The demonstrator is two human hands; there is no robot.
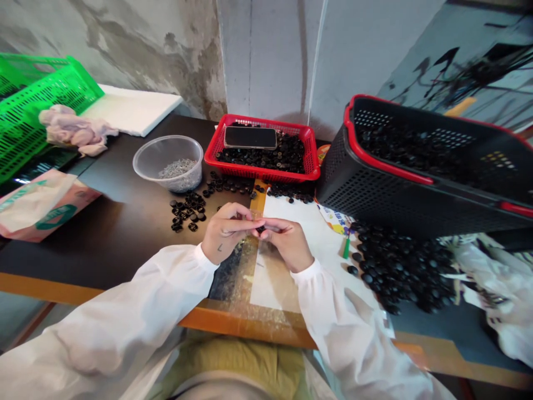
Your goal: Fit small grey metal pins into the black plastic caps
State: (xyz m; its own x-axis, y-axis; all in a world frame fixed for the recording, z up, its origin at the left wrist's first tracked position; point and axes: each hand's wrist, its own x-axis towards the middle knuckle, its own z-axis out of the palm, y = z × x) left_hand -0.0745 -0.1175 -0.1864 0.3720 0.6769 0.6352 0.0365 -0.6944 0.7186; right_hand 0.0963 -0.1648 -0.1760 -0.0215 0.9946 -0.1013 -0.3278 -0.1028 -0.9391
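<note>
Barely legible mark (219,248) on left hand (227,233)

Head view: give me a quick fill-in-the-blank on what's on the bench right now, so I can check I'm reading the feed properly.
1. Between their fingertips, the left hand and right hand hold a small item coloured ____.
2. A smartphone lies in the tray, whose walls are ____.
3. The clear plastic bowl stands to the ____ of that tray in this view.

Missing words: black; red; left.
</note>
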